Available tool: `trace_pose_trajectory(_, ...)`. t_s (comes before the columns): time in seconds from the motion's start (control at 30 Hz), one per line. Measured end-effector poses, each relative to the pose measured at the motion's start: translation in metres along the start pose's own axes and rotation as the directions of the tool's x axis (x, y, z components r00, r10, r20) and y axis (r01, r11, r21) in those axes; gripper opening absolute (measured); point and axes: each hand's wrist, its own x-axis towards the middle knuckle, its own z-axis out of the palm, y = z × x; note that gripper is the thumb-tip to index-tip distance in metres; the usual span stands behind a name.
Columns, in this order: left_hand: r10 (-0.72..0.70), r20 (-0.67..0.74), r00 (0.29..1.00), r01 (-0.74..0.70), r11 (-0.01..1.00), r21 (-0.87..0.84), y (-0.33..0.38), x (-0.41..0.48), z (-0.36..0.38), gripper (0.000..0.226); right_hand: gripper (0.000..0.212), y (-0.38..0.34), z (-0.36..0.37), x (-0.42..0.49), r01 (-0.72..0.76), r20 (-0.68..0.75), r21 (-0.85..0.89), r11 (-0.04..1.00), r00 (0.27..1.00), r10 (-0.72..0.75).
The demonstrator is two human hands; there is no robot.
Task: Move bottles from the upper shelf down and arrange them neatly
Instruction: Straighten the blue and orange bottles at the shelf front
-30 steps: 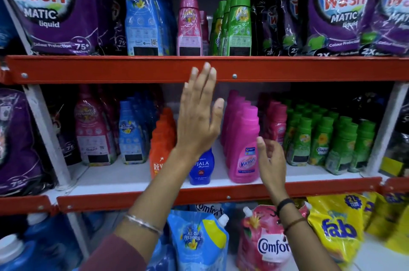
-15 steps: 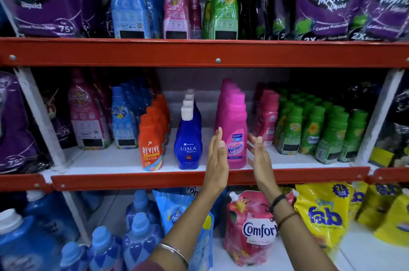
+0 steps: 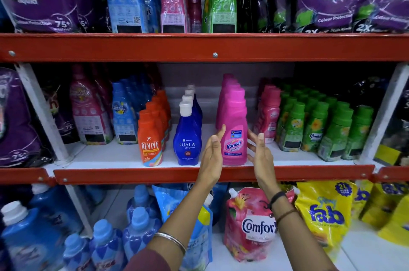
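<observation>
My left hand and right hand stand open, flat on either side of the pink Vanish bottle — near the middle shelf front edge, to square it.

**Three shelves, rows running front to back**

On the middle shelf we find four rows side by side, each running back from the front edge: the Revive bottles leftmost, the Ujala bottles to their right, then the Vanish bottles. Our left hand stands just left of the front Vanish bottle, our right hand just right of it. The upper shelf carries bottles between pouches. Below, the Comfort pouch stands left of the Fab pouch.
</observation>
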Motion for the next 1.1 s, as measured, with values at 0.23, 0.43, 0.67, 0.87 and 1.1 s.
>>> trace_pose_trajectory(0.23, 0.002, -0.013, 1.0, -0.002, 1.0, -0.001, -0.004, 0.001, 0.0, 0.072, 0.066, 0.001, 0.0, -0.003, 0.029, -0.014, 0.011, 0.999, 0.999, -0.029)
trace_pose_trajectory(0.43, 0.321, -0.23, 0.919, -0.33, 0.944, -0.002, -0.014, -0.011, -0.02, 0.048, 0.046, 0.011, 0.041, -0.038, 0.409, -0.086, -0.169, 0.897, 0.9, -0.427)
trace_pose_trajectory(0.67, 0.205, -0.447, 0.87, -0.222, 0.975, 0.015, -0.031, -0.002, -0.059, 0.054, 0.06, 0.012, 0.103, -0.034, 0.199, 0.093, -0.069, 0.978, 0.977, -0.193)
trace_pose_trajectory(0.87, -0.133, -0.348, 0.928, -0.001, 0.934, -0.358, -0.037, 0.009, -0.074, 0.086, 0.048, 0.009, 0.118, -0.024, -0.002, 0.036, 0.137, 0.991, 0.999, -0.003)
trace_pose_trajectory(1.1, -0.163, -0.282, 0.945, 0.057, 0.935, -0.35, -0.037, 0.011, -0.084, 0.098, 0.066, 0.012, 0.119, -0.021, -0.019, 0.0, 0.171, 0.985, 1.0, 0.019)
